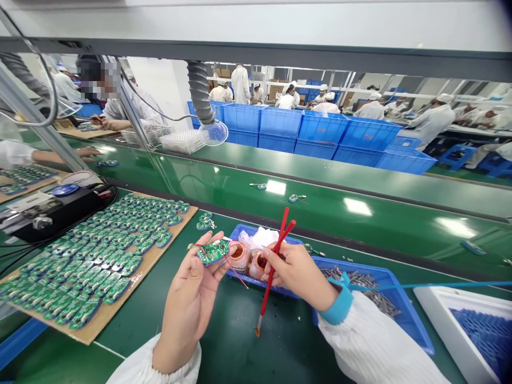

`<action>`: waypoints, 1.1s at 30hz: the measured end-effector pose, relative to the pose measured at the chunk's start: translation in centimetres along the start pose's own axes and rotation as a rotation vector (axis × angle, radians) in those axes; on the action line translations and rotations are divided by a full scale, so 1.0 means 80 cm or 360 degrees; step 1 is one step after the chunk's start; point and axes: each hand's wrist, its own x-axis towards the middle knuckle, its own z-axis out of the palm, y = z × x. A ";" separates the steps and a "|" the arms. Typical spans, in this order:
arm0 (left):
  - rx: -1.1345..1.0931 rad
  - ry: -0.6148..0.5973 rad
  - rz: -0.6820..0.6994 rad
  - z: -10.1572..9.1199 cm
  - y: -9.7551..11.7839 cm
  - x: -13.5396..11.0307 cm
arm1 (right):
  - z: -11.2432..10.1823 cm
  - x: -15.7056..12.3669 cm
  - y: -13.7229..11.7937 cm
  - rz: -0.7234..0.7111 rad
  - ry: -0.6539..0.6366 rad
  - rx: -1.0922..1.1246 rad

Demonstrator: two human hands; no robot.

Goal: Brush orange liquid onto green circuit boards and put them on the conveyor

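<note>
Left hand (pixel 192 298) pinches the board (pixel 213 251) by its edges at mid-frame, right hand (pixel 298 274) clamps the brushes (pixel 264 301) just right of it, and I'd guess the dangling wire (pixel 239 276) could snag a brush and yank the board loose.

Two bare hands: left hand (pixel 192 298), right hand (pixel 298 274). Light-blue wrist strap (pixel 340 305) sits snug round right wrist, small tab or knot on top, possibly a clip; too small to tell. Thin blue cord (pixel 420 286) leaves wrist strap, runs to its right, reaches frame edge. White right sleeve (pixel 380 346) begins directly behind wrist strap, loose smooth fabric, faint creases. White left sleeve (pixel 140 370) lies well left of wrist strap, cuff gathered.
</note>
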 end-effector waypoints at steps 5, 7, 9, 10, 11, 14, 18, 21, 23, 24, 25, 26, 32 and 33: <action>0.0024 0.0022 -0.0014 -0.003 0.001 0.000 | -0.001 -0.002 0.002 0.0026 -0.0031 -0.0041; 0.0027 0.0021 -0.0014 -0.003 0.001 0.000 | 0.001 -0.002 0.003 0.0027 -0.0044 -0.0052; 0.0036 0.0011 -0.0020 -0.003 0.000 -0.001 | 0.003 -0.001 0.005 0.0025 -0.0074 -0.0070; 0.0041 -0.0001 -0.0024 -0.003 0.000 -0.001 | 0.004 -0.001 0.007 0.0022 -0.0091 -0.0082; 0.0044 -0.0012 -0.0026 -0.003 0.000 -0.001 | 0.004 0.000 0.007 0.0019 -0.0106 -0.0093; 0.0050 -0.0028 -0.0029 -0.004 -0.001 -0.001 | -0.001 -0.001 0.005 -0.0021 -0.0082 -0.0086; 0.0059 0.0013 -0.0042 -0.008 0.000 0.000 | -0.022 -0.017 -0.012 -0.0160 0.0058 -0.0058; 0.0054 0.0021 -0.0038 -0.008 0.000 0.001 | -0.034 -0.036 -0.023 -0.0318 0.0086 -0.0089; 0.0049 -0.0008 -0.0032 -0.008 -0.001 0.000 | -0.037 -0.048 -0.026 -0.0447 0.0091 -0.0140; 0.0050 -0.0028 -0.0037 -0.007 -0.001 0.000 | -0.037 -0.054 -0.026 -0.0508 0.0106 -0.0169; 0.0053 -0.0045 -0.0045 -0.007 -0.002 0.000 | -0.037 -0.058 -0.026 -0.0564 0.0125 -0.0205; 0.0057 -0.0060 -0.0052 -0.006 -0.002 -0.001 | -0.037 -0.062 -0.026 -0.0608 0.0135 -0.0241; 0.0064 -0.0079 -0.0030 -0.004 0.000 -0.003 | -0.039 -0.070 -0.026 -0.0641 0.0076 -0.0305; 0.0068 -0.0085 -0.0031 -0.004 0.000 -0.003 | -0.040 -0.071 -0.026 -0.0640 0.0098 -0.0280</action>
